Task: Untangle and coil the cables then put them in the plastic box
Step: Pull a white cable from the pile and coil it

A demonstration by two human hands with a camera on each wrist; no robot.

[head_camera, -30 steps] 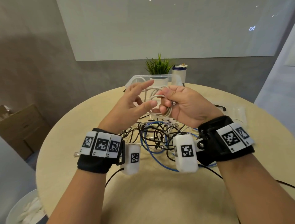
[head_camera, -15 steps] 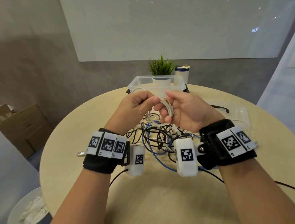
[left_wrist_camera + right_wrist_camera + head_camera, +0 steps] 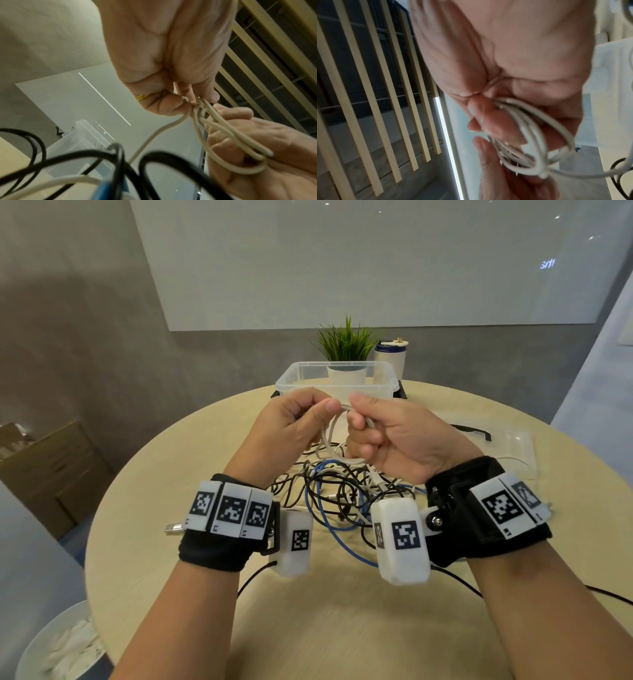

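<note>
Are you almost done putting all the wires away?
Not nearly. The plastic box looks empty so far. Both hands, left hand and right hand, are winding one white cable into loops. The tangled pile of black, blue and white wires on the table is left to sort.

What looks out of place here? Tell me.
A tangled heap of black, blue and white cables sprawls on the table; the plastic box holds none that show. Both hands grip a white cable.
</note>
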